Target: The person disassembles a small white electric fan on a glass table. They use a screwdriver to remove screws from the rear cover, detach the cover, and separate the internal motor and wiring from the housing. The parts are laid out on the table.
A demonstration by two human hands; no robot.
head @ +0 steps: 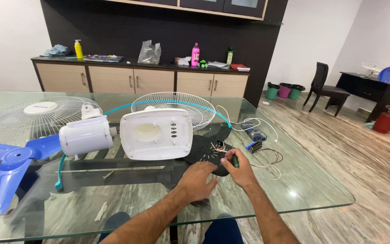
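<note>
My right hand [239, 169] grips a small green-handled screwdriver [235, 161], its tip at the edge of a black round base plate [204, 149] lying on the glass table [303, 190]. My left hand [198, 180] rests flat on the near edge of that plate, fingers loosely together, holding nothing. A small component with wires [219, 145] sits on the plate. Just left stands the white fan base housing [156, 133], with the white motor housing [85, 134] beside it.
A blue fan blade [10, 165] lies at the left, with two white wire grilles [32, 118] [190, 106] behind. Loose wires and a blue switch part [254, 134] lie right of the plate. A loose screw [108, 175] lies on the glass. A sideboard [141, 79] stands behind.
</note>
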